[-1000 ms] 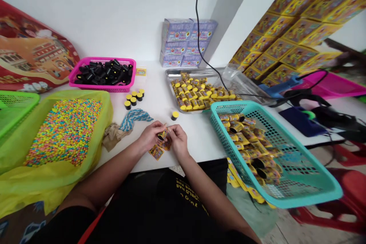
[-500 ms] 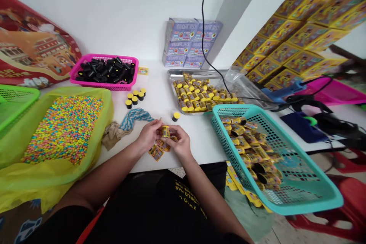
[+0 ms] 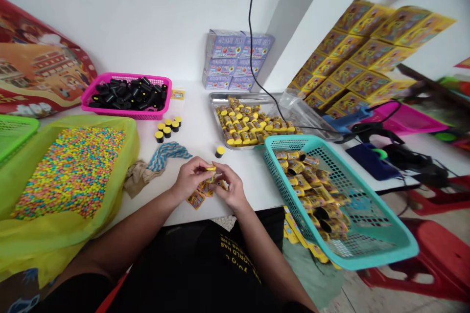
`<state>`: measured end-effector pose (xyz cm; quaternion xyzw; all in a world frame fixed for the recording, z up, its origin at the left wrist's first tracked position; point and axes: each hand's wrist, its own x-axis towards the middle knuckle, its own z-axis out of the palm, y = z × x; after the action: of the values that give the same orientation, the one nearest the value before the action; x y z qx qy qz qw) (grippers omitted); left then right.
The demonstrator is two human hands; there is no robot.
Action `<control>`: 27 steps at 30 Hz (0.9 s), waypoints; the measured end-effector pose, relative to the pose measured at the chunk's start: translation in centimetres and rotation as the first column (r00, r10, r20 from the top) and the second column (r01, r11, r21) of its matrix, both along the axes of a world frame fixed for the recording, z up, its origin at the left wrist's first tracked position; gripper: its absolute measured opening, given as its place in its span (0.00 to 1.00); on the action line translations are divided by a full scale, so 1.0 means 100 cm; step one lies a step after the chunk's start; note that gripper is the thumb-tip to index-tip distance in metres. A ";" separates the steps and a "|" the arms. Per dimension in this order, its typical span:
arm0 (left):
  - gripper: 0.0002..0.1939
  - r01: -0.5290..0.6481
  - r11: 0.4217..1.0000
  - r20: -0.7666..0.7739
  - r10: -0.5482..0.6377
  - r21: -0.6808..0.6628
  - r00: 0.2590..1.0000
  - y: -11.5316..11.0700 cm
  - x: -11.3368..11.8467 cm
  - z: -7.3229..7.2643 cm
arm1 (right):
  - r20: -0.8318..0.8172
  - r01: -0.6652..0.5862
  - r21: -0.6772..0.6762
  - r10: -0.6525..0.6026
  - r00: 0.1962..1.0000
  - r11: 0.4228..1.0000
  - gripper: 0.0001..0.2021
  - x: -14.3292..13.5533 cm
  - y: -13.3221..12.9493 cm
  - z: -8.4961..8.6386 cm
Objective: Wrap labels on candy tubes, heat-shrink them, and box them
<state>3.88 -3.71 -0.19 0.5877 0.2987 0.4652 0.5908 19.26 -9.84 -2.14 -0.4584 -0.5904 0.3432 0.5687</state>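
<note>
Between my two hands, close to the table's front edge, is a small yellow-lidded canister [image 3: 210,168]. My left hand [image 3: 190,179] pinches it from the left, fingertips at the lid. My right hand [image 3: 230,187] closes on its other side, thumb and fingers curved around it; much of the canister's body is hidden by the fingers. Printed label sleeves [image 3: 196,199] lie on the table just under the hands. A black canister with a yellow lid [image 3: 220,152] stands alone beyond them, and several more like it [image 3: 167,131] are grouped farther left.
A yellow-lined tub of colourful candies [image 3: 73,171] is at left, behind it a pink basket of black canisters [image 3: 127,115]. Cloths [image 3: 167,154] lie nearby. A metal tray [image 3: 216,100] of wrapped canisters and a turquoise basket [image 3: 389,249] are to the right. A black cable [image 3: 250,24] hangs down.
The canister has turned in my hands: its printed side faced me before, its yellow lid shows on top now. My left fingers have moved onto the lid. The view has shifted slightly.
</note>
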 end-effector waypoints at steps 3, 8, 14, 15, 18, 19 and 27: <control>0.04 0.008 0.997 -0.019 -0.007 0.083 1.000 -0.002 -0.001 0.002 | -0.041 0.009 -0.030 -0.010 0.999 1.000 0.23 0.000 -0.003 0.004; 0.06 0.002 0.992 -0.068 0.006 0.127 0.998 -0.005 0.001 0.005 | 0.000 0.070 -0.067 -0.070 0.998 0.995 0.15 -0.006 -0.001 0.006; 0.15 0.028 0.984 -0.006 -0.030 -0.177 1.000 -0.003 0.003 0.001 | -0.159 0.096 -0.159 -0.122 0.980 0.983 0.13 -0.007 -0.002 0.004; 0.16 0.037 0.975 0.021 -0.033 -0.220 0.999 -0.002 0.003 0.000 | -0.206 0.093 -0.163 -0.127 0.970 0.982 0.14 -0.006 -0.002 0.004; 0.14 0.037 0.975 0.041 -0.029 -0.220 0.999 0.000 0.002 0.000 | -0.300 0.078 -0.173 -0.128 0.945 0.982 0.18 -0.005 -0.002 0.005; 0.13 0.034 0.979 0.032 -0.028 -0.202 0.999 -0.001 0.002 0.000 | -0.313 0.076 -0.175 -0.129 0.941 0.982 0.18 -0.005 -0.002 0.005; 0.18 0.148 0.976 -0.019 -0.153 -0.160 0.988 -0.003 0.001 0.003 | -0.358 0.073 -0.150 -0.123 0.926 0.986 0.17 -0.004 -0.001 0.003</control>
<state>3.95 -4.01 0.06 0.5670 0.2987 0.3847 0.6642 18.82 -9.95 -1.86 -0.4527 -0.4260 0.4325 0.6531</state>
